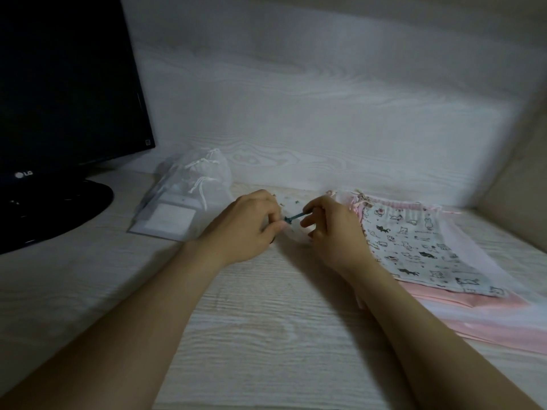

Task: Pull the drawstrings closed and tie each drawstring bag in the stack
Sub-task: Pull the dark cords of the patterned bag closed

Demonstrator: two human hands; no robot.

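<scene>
Centrally, left grip and right grip each pinching the teal drawstring of a small speckled bag, bag lying on the counter just left of the cat-print bag, pink bags stacked beneath it, white mesh bags farther left, monitor farthest left

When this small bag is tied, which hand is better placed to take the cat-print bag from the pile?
Right, probably. The right hand lies directly beside the cat-print bag, while the left hand is on the other side of the teal drawstring, which both hands pinch.
</scene>
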